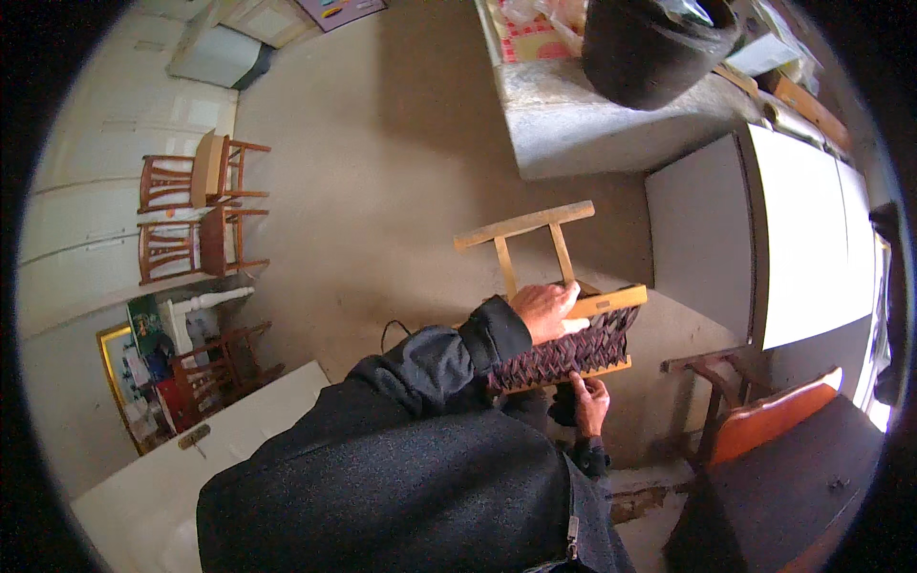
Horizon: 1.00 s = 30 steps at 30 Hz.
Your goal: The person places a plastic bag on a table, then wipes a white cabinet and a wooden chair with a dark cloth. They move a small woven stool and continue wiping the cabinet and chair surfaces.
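A small wooden folding stool [524, 225] with a woven seat of dark brown and reddish strips [573, 357] is in front of me. My left hand [546, 312] grips its upper seat rail, with some fingers reaching over the weave. At the lower seat rail, my right hand [591, 405] holds the edge, thumb and fingertips against the wood and strips. One leg frame with two uprights and a crossbar sticks out beyond my left hand. My dark sleeve hides the near left end of the seat.
A stone-like counter [573, 136] carries a black bucket [645, 57] and plastic bags. A white cabinet [817, 236] stands at the right, near a chair with an orange-brown back [766, 422]. Wooden chairs [215, 243] line the left wall. A white door [265, 422] is at lower left.
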Motion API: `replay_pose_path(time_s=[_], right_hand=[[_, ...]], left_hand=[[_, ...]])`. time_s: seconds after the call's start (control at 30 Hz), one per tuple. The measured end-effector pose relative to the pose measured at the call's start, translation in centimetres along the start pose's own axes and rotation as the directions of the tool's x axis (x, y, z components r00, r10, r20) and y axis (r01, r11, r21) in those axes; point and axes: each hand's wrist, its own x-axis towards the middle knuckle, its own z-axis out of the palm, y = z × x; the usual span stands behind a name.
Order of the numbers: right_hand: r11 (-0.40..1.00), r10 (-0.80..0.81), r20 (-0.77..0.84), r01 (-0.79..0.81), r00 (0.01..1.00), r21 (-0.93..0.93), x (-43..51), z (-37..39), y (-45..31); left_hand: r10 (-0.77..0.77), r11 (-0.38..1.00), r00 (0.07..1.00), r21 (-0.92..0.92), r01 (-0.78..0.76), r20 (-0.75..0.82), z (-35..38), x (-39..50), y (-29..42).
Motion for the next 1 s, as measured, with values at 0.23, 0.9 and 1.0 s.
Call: replay_pose_path(time_s=[0.23,0.9,1.0], right_hand=[[1.0,-0.012,-0.032,0.012,0.999,-0.016,-1.4,0.7,0.7],[0.994,0.091,-0.28,-0.069,0.956,0.086,-1.9,-6.9,9.5],[0.996,0.085,-0.322,-0.073,0.943,0.05,-1.5,-9.7,10.9]], left_hand=[[0.233,0.935,0.964,0.243,-0.258,0.128,1.7,5.2,-4.8],[0.073,0.629,0.897,0.677,-0.381,0.437,8.6,6.1,-16.7],[0.063,0.533,0.887,0.736,-0.417,0.457,9.1,5.1,-18.3]])
